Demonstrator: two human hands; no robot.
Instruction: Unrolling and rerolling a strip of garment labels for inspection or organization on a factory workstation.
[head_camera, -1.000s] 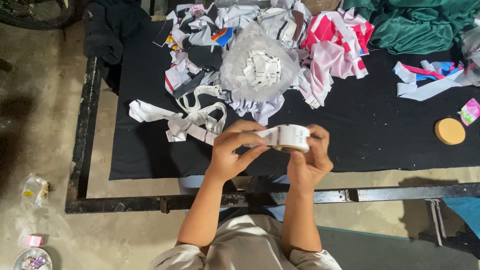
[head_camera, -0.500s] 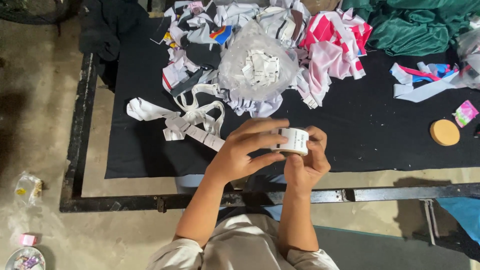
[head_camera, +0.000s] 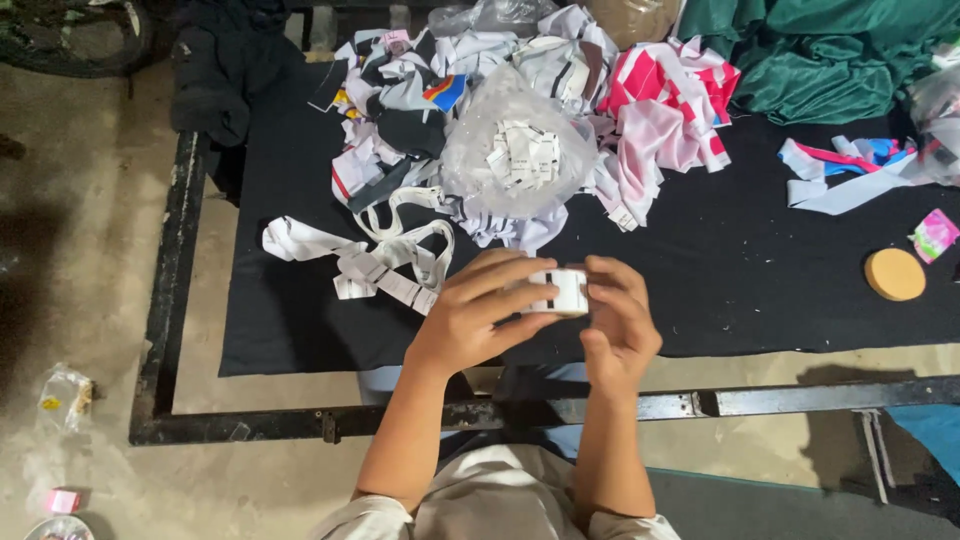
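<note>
Black cloth (head_camera: 760, 280); small white roll (head_camera: 560, 290).

A black cloth sheet (head_camera: 760, 270) covers the tabletop inside a dark metal frame (head_camera: 170, 290). A clear plastic bag of small white tags (head_camera: 518, 150) sits amid a heap of white and grey fabric scraps (head_camera: 400, 100). Looped white ribbon strips (head_camera: 370, 255) lie near the front. Pink-and-white striped cloth (head_camera: 660, 110) adjoins crumpled green fabric (head_camera: 830, 50). A round tan disc (head_camera: 895, 274) rests near a small pink packet (head_camera: 935, 235).
</note>
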